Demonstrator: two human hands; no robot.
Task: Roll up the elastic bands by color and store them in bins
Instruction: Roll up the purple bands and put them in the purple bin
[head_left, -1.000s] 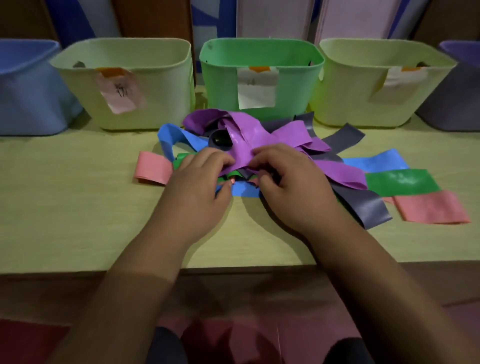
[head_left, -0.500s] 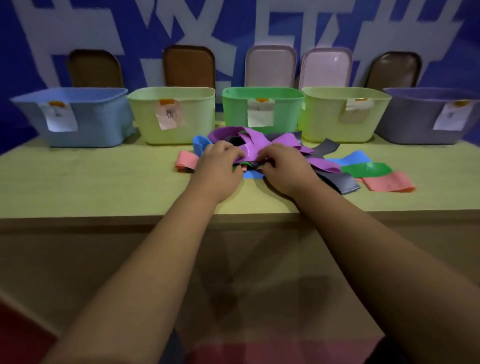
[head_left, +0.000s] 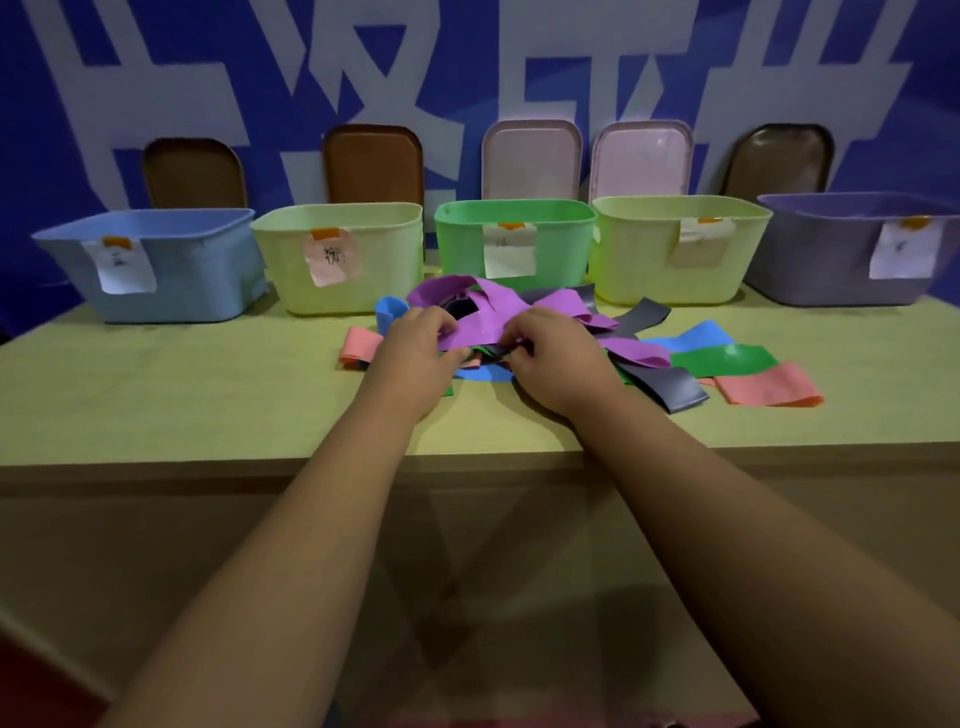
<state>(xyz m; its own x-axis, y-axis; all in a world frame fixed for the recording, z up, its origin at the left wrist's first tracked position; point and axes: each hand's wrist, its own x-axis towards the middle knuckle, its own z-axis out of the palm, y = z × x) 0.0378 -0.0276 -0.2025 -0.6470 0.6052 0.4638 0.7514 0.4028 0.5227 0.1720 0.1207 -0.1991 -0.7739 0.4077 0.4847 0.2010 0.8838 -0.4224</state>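
Both hands stay on the heap of elastic bands (head_left: 631, 351) at the middle of the table (head_left: 156, 395), as half a second earlier: the left hand (head_left: 421, 353) curls its fingers over the near edge of the purple band (head_left: 488, 317), and the right hand (head_left: 556, 358) pinches the same band just beside it. The heap has not shifted, a pink band (head_left: 769, 392) still at its right end. Five bins (head_left: 337, 291) line the back, the green bin (head_left: 561, 244) directly behind the heap
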